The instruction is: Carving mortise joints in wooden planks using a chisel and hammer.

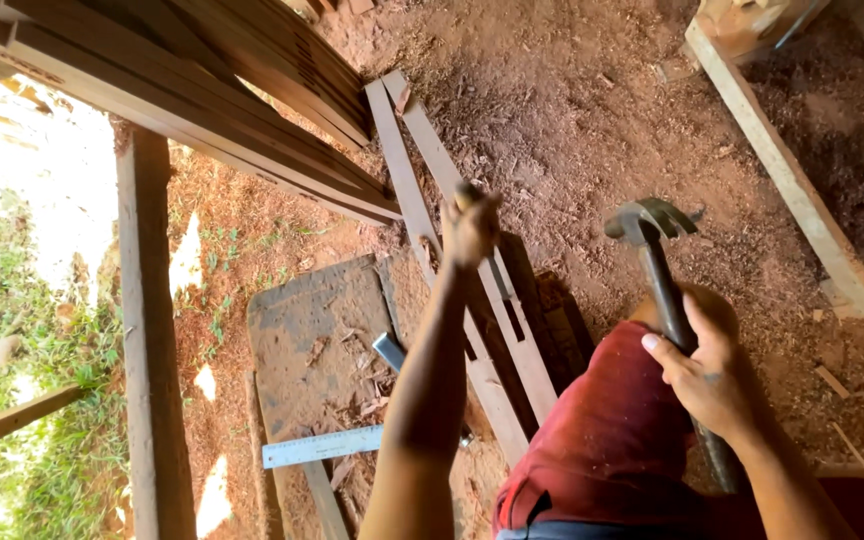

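**Head view: one hammer raised, one small piece pinched**

Head camera shows two hands and one hammer (664, 270). The right hand (714, 372), at about 4 o'clock from the frame's middle, has its fingers wrapped shut around the dark handle; the grey claw head sits at 12 o'clock from that hand, lifted above the dirt floor (592, 120). The left hand (470, 232), near the centre, has its fingers closed on a small pale object (466, 193) whose kind cannot be told.

Two long thin wooden strips (432, 180) lie side by side on the floor, running from 12 o'clock down towards 6 o'clock beneath the left forearm. One stack of planks (202, 90) fills the 10 o'clock corner. One flat dusty board (317, 340) lies at 8 o'clock, with one metal ruler (322, 446) across its lower edge and a short grey tool (389, 352) beside it. One upright post (152, 350) stands at 9 o'clock. One pale beam (782, 170) slants at 2 o'clock. A knee in red cloth (612, 440) hides part of the strips and the handle's lower end.
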